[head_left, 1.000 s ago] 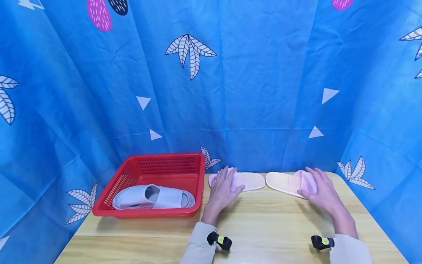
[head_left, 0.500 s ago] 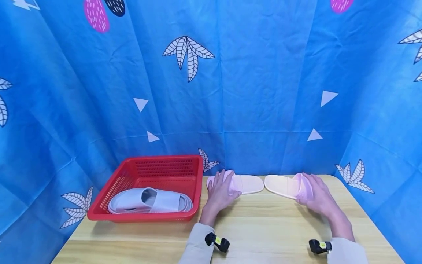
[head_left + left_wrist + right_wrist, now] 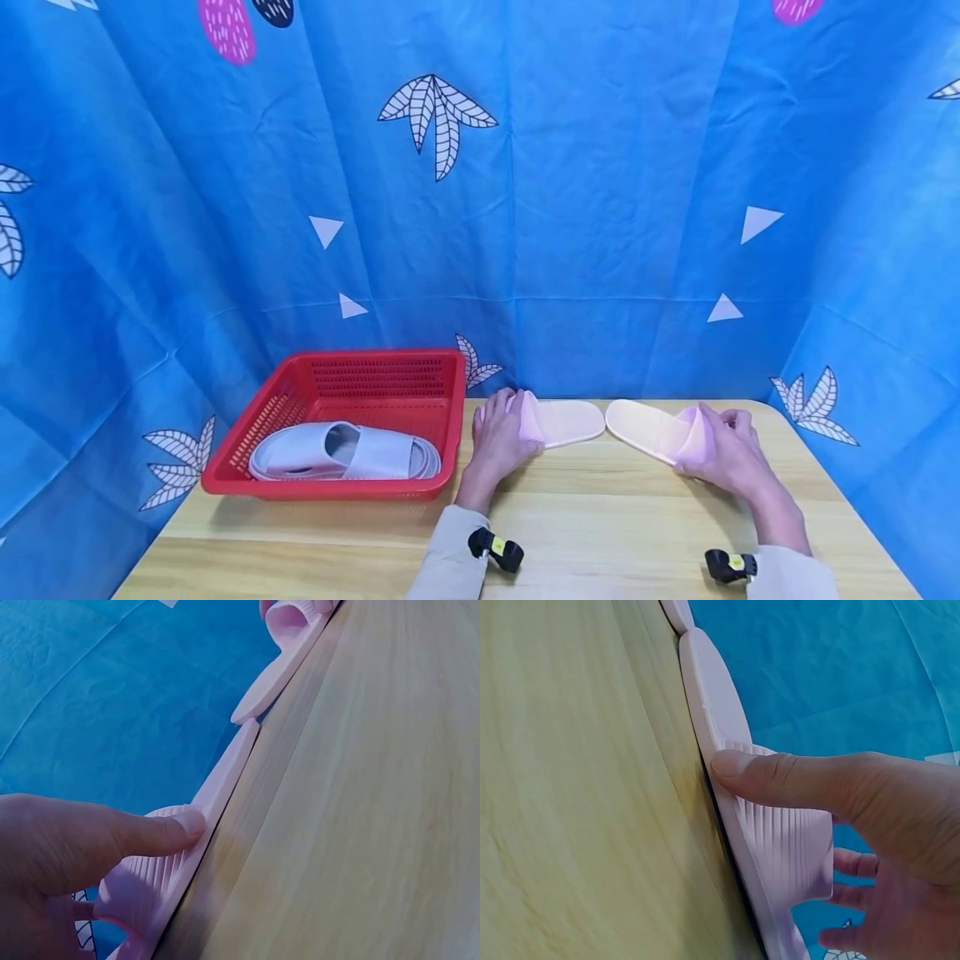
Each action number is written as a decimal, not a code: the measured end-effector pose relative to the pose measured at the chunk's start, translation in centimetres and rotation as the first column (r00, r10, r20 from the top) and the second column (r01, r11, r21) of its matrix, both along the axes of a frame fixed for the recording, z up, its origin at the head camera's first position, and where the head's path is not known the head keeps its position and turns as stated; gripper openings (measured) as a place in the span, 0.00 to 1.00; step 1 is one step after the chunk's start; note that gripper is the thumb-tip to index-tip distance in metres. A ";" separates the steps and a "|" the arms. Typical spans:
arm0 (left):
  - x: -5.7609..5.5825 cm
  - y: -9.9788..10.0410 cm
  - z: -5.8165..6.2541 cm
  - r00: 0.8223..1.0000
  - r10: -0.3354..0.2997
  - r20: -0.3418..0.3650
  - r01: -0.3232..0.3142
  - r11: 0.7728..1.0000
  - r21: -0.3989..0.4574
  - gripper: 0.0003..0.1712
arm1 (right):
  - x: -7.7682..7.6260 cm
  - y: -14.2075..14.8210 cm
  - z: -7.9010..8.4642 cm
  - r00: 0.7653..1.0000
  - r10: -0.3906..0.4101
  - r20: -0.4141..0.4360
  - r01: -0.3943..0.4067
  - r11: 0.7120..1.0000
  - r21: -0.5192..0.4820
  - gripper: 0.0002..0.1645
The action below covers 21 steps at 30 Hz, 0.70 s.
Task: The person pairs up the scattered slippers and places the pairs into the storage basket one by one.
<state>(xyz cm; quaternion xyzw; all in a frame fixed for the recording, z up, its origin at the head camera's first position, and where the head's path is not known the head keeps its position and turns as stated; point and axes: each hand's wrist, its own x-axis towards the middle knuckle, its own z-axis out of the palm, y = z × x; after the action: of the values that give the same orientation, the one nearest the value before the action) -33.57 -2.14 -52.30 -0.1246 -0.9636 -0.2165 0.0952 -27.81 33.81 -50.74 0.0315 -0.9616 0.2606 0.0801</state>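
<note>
While hands [image 3: 497,442] [image 3: 731,454] hold 1 each, 2 pale pink slippers [image 3: 572,422] [image 3: 637,427], ribbed straps [image 3: 787,844], rounded ends [image 3: 703,656] touching

You're in a curtained-off spot, looks like a rec. setup, bldg. type unclear: blue printed curtain [image 3: 615,167] on 3 sides, wood-grain tbl. [image 3: 600,508] before you, black cams [image 3: 497,548] at your wrists.

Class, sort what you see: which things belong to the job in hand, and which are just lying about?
Belongs to the job:
left pink slipper, gripped by the left hand
right pink slipper, gripped by the right hand

Seemingly just lying about:
red basket, untouched
grey slippers inside it
</note>
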 end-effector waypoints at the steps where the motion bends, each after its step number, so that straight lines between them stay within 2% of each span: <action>1: 0.0 0.0 0.0 1.000 0.006 0.010 -0.006 1.000 0.001 0.56 | 0.0 0.0 0.1 1.000 -0.003 0.003 0.003 1.000 0.006 0.70; 5: 0.2 -0.2 0.0 0.998 0.029 0.063 -0.031 0.999 0.032 0.58 | 0.1 0.0 0.2 1.000 -0.017 0.023 0.016 0.999 0.035 0.72; 9: 0.4 -0.4 0.1 0.996 0.033 0.084 -0.038 0.998 0.056 0.60 | 0.0 0.0 0.0 0.999 -0.013 0.030 0.011 0.999 0.052 0.74; 16: 1.2 -0.5 0.1 0.995 0.046 0.087 -0.051 0.997 0.057 0.62 | 0.3 -0.1 -0.5 0.999 0.019 0.048 -0.021 0.999 0.031 0.75; 21: 1.2 -0.3 0.3 0.998 0.025 0.057 -0.028 0.998 0.048 0.59 | 0.9 0.2 0.3 0.997 0.014 0.070 -0.016 0.999 0.029 0.74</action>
<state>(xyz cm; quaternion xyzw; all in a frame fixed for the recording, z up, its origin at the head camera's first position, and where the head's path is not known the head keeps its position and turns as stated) -32.36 -2.46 -51.99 -0.1035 -0.9619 -0.2422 0.0739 -26.89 33.99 -50.47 0.0306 -0.9673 0.2477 0.0443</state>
